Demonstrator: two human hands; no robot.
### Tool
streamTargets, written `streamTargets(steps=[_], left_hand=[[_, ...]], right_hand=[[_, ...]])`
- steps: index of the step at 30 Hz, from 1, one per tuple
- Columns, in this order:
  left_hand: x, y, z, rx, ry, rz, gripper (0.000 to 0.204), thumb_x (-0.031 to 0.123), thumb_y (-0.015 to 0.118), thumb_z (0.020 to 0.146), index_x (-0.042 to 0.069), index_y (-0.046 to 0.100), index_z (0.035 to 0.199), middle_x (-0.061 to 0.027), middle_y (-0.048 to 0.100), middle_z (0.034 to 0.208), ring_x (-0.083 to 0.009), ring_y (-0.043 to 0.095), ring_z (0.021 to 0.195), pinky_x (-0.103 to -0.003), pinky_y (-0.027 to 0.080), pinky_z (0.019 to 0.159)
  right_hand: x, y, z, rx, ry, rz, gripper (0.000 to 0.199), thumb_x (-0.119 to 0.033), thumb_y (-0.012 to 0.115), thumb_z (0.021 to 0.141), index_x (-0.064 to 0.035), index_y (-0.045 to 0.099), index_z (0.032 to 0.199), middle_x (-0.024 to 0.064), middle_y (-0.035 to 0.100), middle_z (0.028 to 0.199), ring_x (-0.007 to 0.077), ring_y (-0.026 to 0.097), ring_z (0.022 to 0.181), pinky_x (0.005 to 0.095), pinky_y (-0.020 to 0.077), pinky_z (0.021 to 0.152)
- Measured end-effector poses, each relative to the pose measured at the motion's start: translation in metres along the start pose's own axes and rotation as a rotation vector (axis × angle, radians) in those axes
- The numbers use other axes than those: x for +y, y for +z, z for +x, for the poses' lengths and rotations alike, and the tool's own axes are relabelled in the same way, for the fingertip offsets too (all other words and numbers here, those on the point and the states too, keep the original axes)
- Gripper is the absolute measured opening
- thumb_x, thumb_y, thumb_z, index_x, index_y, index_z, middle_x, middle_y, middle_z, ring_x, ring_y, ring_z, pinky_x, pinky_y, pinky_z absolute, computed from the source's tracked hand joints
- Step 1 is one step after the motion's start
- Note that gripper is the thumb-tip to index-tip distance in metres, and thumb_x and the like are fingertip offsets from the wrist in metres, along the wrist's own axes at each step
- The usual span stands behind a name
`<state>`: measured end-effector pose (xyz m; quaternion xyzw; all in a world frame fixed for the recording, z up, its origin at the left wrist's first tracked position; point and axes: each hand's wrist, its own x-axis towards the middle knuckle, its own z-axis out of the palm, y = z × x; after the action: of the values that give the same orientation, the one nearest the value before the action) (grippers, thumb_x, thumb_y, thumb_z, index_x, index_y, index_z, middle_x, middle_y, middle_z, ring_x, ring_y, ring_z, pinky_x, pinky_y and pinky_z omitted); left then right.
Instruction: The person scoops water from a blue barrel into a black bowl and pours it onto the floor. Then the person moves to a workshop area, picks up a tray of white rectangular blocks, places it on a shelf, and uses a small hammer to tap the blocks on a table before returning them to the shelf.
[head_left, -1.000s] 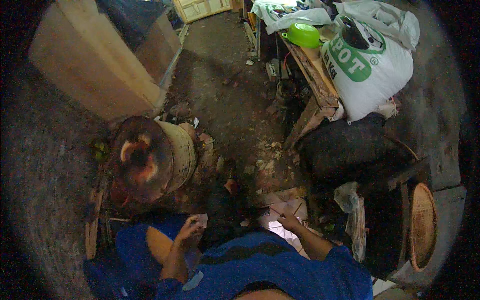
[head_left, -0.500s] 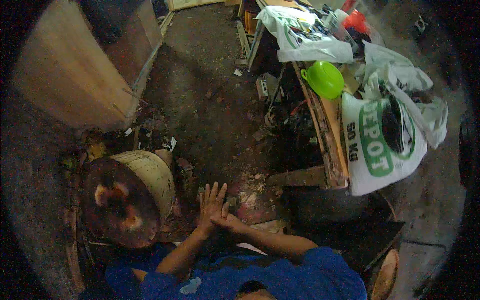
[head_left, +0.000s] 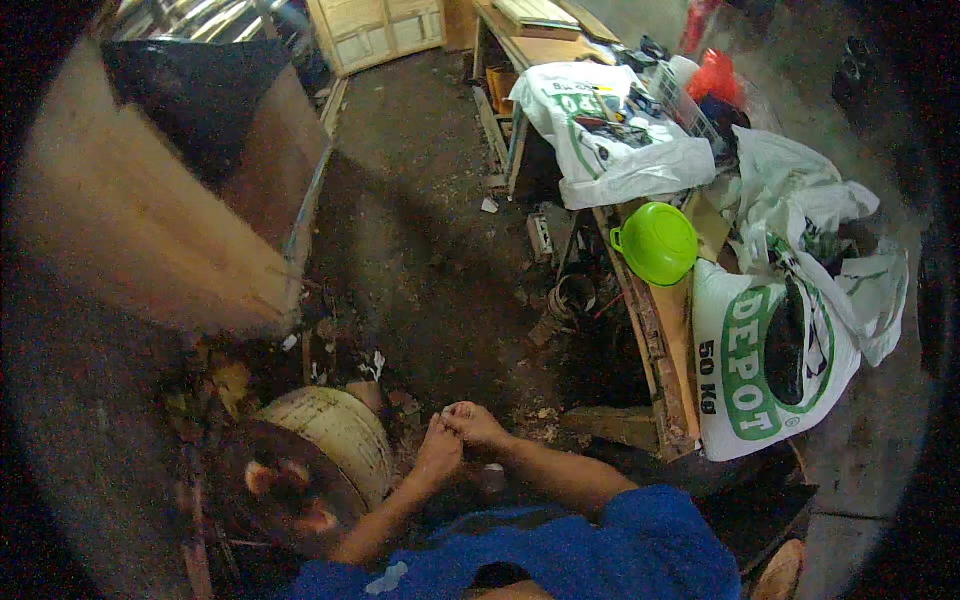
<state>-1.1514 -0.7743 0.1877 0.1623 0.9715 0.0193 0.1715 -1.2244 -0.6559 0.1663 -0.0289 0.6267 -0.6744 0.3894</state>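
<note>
My left hand and my right hand meet in front of my chest, fingers curled in and fingertips touching. If anything small is pinched between them, it is too small to make out. Beside my left forearm lies a cream drum on its side, its dark, rusty round end turned toward me.
On the right a long wooden bench carries a lime-green basin, a large white sack with green print, and a second white sack with small items. Plywood sheets stand at left. A wooden panel is far ahead.
My hands were pressed together with the left fingers spread; now both have curled in at the fingertips. The view has tilted up, so the surroundings sit lower.
</note>
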Motion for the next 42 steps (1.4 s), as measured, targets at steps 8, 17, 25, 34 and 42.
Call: streamTargets(steps=[8, 17, 25, 34, 42], left_hand=[[-0.001, -0.119, 0.072, -0.035, 0.112, -0.268, 0.05, 0.025, 0.051, 0.094, -0.002, 0.048, 0.135, -0.0249, 0.041, 0.145, -0.0436, 0.029, 0.139, -0.057, 0.017, 0.116], [-0.033, -0.172, 0.101, 0.12, -0.12, -0.998, 0.048, 0.026, 0.055, 0.097, 0.008, 0.048, 0.141, -0.0129, 0.042, 0.149, -0.0269, 0.034, 0.141, -0.039, 0.025, 0.115], [-0.133, -0.082, 0.096, 0.095, -0.715, -1.377, 0.045, 0.025, 0.057, 0.096, 0.002, 0.052, 0.134, -0.012, 0.058, 0.13, -0.0227, 0.054, 0.119, -0.036, 0.042, 0.099], [-0.268, -0.006, 0.107, -0.027, -0.826, -1.781, 0.038, 0.032, 0.058, 0.094, 0.006, 0.058, 0.122, -0.0084, 0.062, 0.109, -0.0204, 0.058, 0.093, -0.033, 0.046, 0.077], [-0.37, -0.028, 0.146, -0.101, -0.8, -1.961, 0.035, 0.039, 0.059, 0.092, 0.01, 0.062, 0.111, -0.0064, 0.066, 0.091, -0.0185, 0.061, 0.07, -0.031, 0.049, 0.058]], right_hand=[[-0.083, -0.09, 0.039, -0.159, 0.015, -0.258, 0.046, -0.042, 0.05, 0.099, -0.001, 0.069, 0.091, 0.0063, 0.068, 0.082, 0.0147, 0.061, 0.074, 0.0321, 0.049, 0.066], [-0.091, -0.223, 0.084, -0.257, 0.098, -0.169, 0.049, -0.042, 0.055, 0.096, -0.0044, 0.053, 0.128, 0.0118, 0.064, 0.112, 0.0237, 0.065, 0.092, 0.0381, 0.0521, 0.074], [0.043, -0.307, 0.117, -0.116, 0.525, -0.887, 0.05, -0.048, 0.062, 0.087, -0.0025, 0.067, 0.107, 0.016, 0.068, 0.105, 0.0303, 0.065, 0.098, 0.0437, 0.0515, 0.08], [0.066, -0.337, 0.175, -0.29, 0.904, -0.876, 0.07, -0.058, 0.054, 0.089, -0.007, 0.044, 0.135, 0.0193, 0.054, 0.13, 0.0355, 0.054, 0.115, 0.0494, 0.0432, 0.094], [0.028, -0.278, 0.278, 0.053, 0.585, -0.79, 0.076, -0.068, 0.042, 0.089, -0.0045, 0.06, 0.127, 0.0211, 0.06, 0.128, 0.0392, 0.058, 0.114, 0.0466, 0.0442, 0.099]])
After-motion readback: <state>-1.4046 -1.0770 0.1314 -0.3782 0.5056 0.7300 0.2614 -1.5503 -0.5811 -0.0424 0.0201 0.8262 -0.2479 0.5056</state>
